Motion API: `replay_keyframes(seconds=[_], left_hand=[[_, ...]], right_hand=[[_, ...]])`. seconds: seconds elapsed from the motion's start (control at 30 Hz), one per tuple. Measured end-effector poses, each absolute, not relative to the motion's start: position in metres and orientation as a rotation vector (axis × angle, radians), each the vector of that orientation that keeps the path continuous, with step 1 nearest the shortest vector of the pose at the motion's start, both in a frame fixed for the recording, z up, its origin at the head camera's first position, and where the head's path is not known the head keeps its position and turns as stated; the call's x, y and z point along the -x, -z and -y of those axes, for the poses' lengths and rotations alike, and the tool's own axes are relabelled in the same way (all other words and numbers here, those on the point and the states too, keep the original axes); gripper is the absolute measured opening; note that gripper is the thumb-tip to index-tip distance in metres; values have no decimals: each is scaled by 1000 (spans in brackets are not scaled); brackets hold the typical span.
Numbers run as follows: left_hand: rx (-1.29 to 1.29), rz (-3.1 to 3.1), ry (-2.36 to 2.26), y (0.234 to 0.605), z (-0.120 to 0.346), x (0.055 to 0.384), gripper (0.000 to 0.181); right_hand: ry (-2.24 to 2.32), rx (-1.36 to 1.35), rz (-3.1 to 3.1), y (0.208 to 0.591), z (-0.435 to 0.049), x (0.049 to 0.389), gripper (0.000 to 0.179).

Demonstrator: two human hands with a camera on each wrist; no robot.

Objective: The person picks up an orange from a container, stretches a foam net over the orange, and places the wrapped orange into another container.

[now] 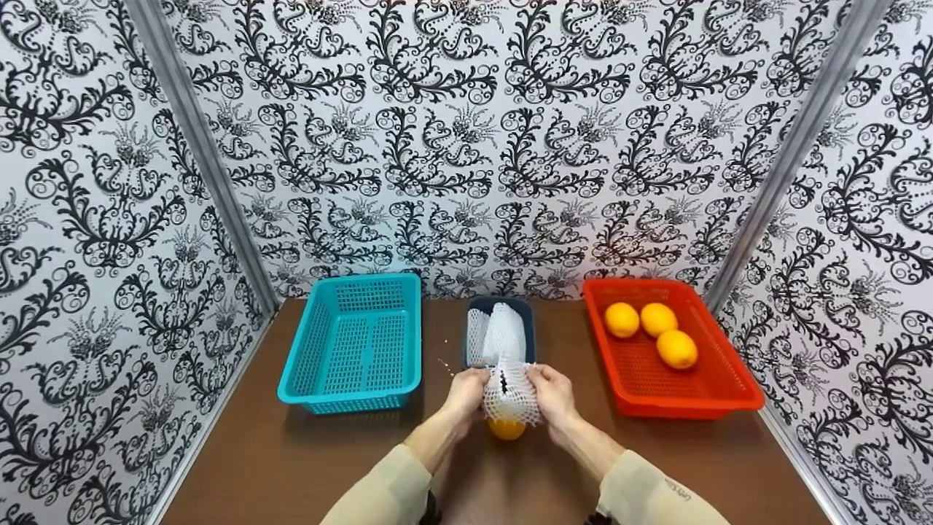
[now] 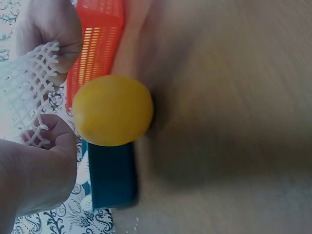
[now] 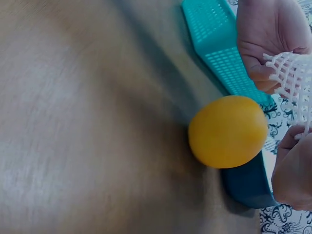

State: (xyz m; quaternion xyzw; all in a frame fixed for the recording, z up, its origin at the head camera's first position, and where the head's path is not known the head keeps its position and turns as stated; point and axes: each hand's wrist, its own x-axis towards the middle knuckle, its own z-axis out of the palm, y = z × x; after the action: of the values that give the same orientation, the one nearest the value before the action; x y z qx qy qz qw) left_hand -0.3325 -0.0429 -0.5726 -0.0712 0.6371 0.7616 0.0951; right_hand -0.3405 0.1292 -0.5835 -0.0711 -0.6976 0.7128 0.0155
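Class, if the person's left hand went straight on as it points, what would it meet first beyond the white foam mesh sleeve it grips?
Past that sleeve, the left hand would probably meet the dark blue rectangular bin; height is unclear, so it might pass over.

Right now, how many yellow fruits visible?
4: left fruit, middle fruit, right fruit in the red basket; fourth fruit on the table, partly behind the white net. More could be hidden.

3 patterned walls (image 1: pixel 459 146); 2 grey posts (image 1: pixel 200 146); pale specks (image 1: pixel 452 374), possibly crumbs.
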Motion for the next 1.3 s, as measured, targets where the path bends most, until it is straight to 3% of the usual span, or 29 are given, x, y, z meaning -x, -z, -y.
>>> replay_keyframes(seconds=[0.63,0.83,1.03,1.3], left_hand=[[313,-2238,-2039,599,41,328,35],[318,-2301,-2004,683,45,380,23],[348,-2372,-1930,686,42,377,23],[391,-2400,-1893,697,40,384,18]], right_hand=[[-1960,195,2377,619,-139,341,27],[-1910,207,2410,629,-141,343,26],[-1844,203,2433,637,-141,344,26],[-1757,123,2393,704,-155,378,18]])
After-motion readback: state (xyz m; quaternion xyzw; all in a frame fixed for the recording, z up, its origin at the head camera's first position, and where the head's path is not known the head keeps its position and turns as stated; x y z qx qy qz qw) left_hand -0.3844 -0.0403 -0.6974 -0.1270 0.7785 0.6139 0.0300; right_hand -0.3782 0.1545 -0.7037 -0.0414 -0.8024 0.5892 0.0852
